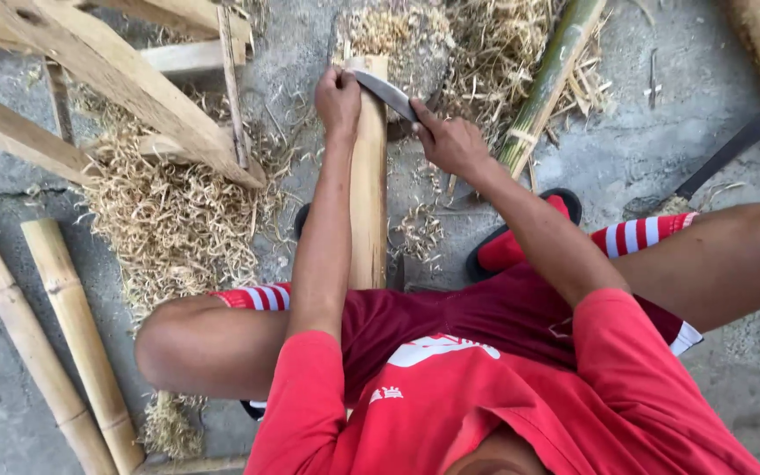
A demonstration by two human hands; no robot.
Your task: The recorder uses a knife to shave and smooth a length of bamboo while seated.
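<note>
The lower end of the bamboo pole [368, 189] is hidden behind the person's lap, and the far side of it cannot be seen. It runs straight away from the body, between the knees, its top end just before a heap of shavings [173, 215]. The left hand [338, 98] is curled tight around the far end of a curved blade [383, 90], fingers wrapped over it at the pole's left edge. The right hand [450, 141] grips the blade's near end; the handle itself is covered by the fingers, so its shape is hard to make out. The blade lies across the top of the pole, touching it. A green bamboo stalk [549, 79] slants to the right and is cut off by the frame's top. Two pale bamboo poles [81, 339] lie at lower left, their ends out of view. A wooden frame [107, 75] at upper left is only partly visible
</note>
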